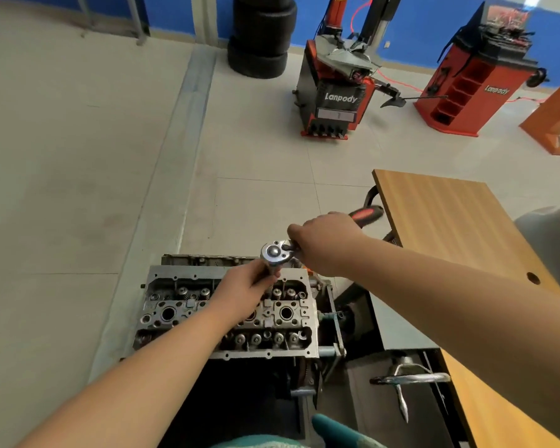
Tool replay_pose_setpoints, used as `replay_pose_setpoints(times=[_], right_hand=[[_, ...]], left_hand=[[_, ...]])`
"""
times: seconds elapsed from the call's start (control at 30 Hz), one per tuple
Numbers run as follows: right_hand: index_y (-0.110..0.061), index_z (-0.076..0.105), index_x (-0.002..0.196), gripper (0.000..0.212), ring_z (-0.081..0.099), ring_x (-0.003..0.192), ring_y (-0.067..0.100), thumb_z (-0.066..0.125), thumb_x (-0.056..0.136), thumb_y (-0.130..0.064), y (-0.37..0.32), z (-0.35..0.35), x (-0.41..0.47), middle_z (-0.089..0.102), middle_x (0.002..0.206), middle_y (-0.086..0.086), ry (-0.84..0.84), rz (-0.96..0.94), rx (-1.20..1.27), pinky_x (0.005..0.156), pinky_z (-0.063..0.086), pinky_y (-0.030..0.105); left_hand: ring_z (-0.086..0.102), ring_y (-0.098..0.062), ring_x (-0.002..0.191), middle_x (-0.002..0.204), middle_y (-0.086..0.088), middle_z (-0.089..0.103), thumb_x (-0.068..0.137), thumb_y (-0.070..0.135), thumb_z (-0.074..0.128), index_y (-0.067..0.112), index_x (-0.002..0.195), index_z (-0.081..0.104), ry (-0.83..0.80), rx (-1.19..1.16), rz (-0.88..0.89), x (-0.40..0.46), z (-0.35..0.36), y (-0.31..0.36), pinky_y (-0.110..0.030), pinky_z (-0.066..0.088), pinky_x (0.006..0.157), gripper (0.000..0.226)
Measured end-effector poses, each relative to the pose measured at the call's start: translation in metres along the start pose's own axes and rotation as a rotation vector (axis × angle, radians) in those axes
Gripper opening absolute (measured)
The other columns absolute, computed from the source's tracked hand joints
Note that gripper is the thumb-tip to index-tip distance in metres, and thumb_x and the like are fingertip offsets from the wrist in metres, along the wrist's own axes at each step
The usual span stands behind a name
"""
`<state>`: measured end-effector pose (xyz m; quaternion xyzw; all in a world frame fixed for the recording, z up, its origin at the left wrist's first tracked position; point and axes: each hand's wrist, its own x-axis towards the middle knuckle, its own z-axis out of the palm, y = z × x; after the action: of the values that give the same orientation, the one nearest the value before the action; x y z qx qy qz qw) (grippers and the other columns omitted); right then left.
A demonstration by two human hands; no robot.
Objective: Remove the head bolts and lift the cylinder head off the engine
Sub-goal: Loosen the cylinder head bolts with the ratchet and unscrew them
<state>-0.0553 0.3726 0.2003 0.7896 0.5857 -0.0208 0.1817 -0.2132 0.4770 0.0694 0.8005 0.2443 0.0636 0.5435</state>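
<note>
Below the camera, on a stand, the cylinder head lies with its long axis running left to right, valve side facing up. Both forearms cross over it and hide much of its middle, and the bolt under the tool cannot be seen at all. The left hand curls around the upright extension just under the ratchet, so the socket end is covered. The right hand grips the ratchet's handle close to its chrome head; only the red and black end of the handle shows beyond the knuckles, pointing right and away toward the tabletop. The ratchet stands over the far edge of the cylinder head, right of centre.

The stand's lower parts are dark and hard to make out, and a teal garment at the bottom edge is cut off. The tabletop's near corner sits just beside the handle's tip, leaving little room on that side. A chrome tool lies by the stand at lower right. Left and beyond the cylinder head, the floor is open as far as the tyres and two red machines.
</note>
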Motion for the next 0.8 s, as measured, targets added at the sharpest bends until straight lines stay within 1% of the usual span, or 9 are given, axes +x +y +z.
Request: replay_pose_setpoints(times=[0.1, 0.2, 0.27, 0.33, 0.4, 0.5, 0.57, 0.63, 0.8], right_hand=[[-0.02, 0.049, 0.111, 0.019, 0.057, 0.069, 0.016, 0.053, 0.093, -0.02, -0.001, 0.003, -0.019, 0.058, 0.082, -0.003, -0.242, 0.068, 0.182, 0.052, 0.037, 0.031], [-0.021, 0.052, 0.1, 0.009, 0.059, 0.073, 0.015, 0.059, 0.095, -0.024, 0.01, -0.007, -0.029, 0.063, 0.089, 0.0, -0.508, -0.011, 0.478, 0.057, 0.042, 0.028], [-0.015, 0.058, 0.105, 0.014, 0.057, 0.071, 0.015, 0.062, 0.094, -0.023, 0.016, -0.009, -0.028, 0.062, 0.088, 0.001, -0.543, -0.069, 0.441, 0.058, 0.041, 0.028], [-0.017, 0.059, 0.115, 0.021, 0.056, 0.074, 0.015, 0.057, 0.094, -0.015, 0.016, -0.011, -0.025, 0.061, 0.09, -0.002, -0.418, -0.094, 0.224, 0.065, 0.042, 0.031], [-0.023, 0.057, 0.126, 0.034, 0.062, 0.095, 0.021, 0.055, 0.094, -0.012, 0.016, -0.011, -0.023, 0.065, 0.103, -0.004, -0.169, -0.136, 0.038, 0.088, 0.045, 0.039], [-0.025, 0.057, 0.13, 0.036, 0.058, 0.115, 0.025, 0.06, 0.094, -0.03, 0.011, -0.01, -0.017, 0.065, 0.116, -0.002, 0.068, -0.256, -0.019, 0.109, 0.04, 0.046], [-0.024, 0.059, 0.118, 0.04, 0.062, 0.095, 0.023, 0.058, 0.094, -0.055, 0.007, -0.015, -0.018, 0.064, 0.096, -0.003, -0.009, -0.238, 0.063, 0.083, 0.05, 0.04], [-0.022, 0.055, 0.106, 0.043, 0.059, 0.074, 0.018, 0.057, 0.092, -0.063, 0.003, -0.013, -0.02, 0.058, 0.082, -0.004, -0.142, -0.149, 0.163, 0.057, 0.039, 0.03], [-0.02, 0.052, 0.097, 0.022, 0.06, 0.071, 0.016, 0.061, 0.093, -0.039, -0.012, -0.004, -0.028, 0.062, 0.084, -0.003, -0.282, -0.084, 0.44, 0.054, 0.036, 0.03]], left_hand=[[0.067, 0.002, 0.1, 0.105, 0.02, 0.075, 0.101, 0.035, 0.065, 0.039, 0.116, 0.07, 0.059, 0.044, -0.003, 0.005, 0.007, 0.008, -0.028, 0.051, 0.086, 0.016], [0.069, -0.001, 0.103, 0.105, 0.019, 0.076, 0.099, 0.03, 0.069, 0.037, 0.116, 0.072, 0.096, 0.024, -0.007, 0.002, 0.018, 0.01, -0.029, 0.052, 0.09, 0.019], [0.069, 0.001, 0.1, 0.102, 0.02, 0.076, 0.097, 0.026, 0.071, 0.036, 0.109, 0.073, 0.105, 0.021, -0.017, -0.001, 0.022, 0.009, -0.028, 0.053, 0.089, 0.015], [0.068, 0.006, 0.094, 0.098, 0.022, 0.075, 0.096, 0.026, 0.072, 0.036, 0.102, 0.071, 0.123, 0.033, -0.011, -0.002, 0.026, 0.008, -0.025, 0.052, 0.085, 0.012], [0.068, 0.005, 0.092, 0.095, 0.022, 0.073, 0.095, 0.025, 0.074, 0.037, 0.098, 0.068, 0.164, 0.035, -0.011, -0.004, 0.03, 0.008, -0.027, 0.054, 0.085, 0.014], [0.067, 0.006, 0.095, 0.099, 0.024, 0.073, 0.094, 0.023, 0.076, 0.036, 0.111, 0.067, 0.207, 0.01, -0.011, -0.008, 0.036, 0.008, -0.027, 0.054, 0.084, 0.024], [0.067, 0.008, 0.095, 0.1, 0.026, 0.073, 0.093, 0.022, 0.077, 0.036, 0.113, 0.067, 0.239, -0.002, -0.006, -0.009, 0.035, 0.006, -0.022, 0.052, 0.081, 0.026], [0.067, 0.006, 0.092, 0.098, 0.018, 0.074, 0.092, 0.026, 0.078, 0.033, 0.104, 0.07, 0.286, 0.005, -0.023, -0.006, 0.032, 0.006, -0.023, 0.052, 0.08, 0.016], [0.063, 0.014, 0.088, 0.09, 0.02, 0.072, 0.088, 0.015, 0.075, 0.055, 0.081, 0.067, 0.303, 0.008, -0.049, 0.0, 0.028, 0.011, -0.019, 0.048, 0.073, 0.041]])
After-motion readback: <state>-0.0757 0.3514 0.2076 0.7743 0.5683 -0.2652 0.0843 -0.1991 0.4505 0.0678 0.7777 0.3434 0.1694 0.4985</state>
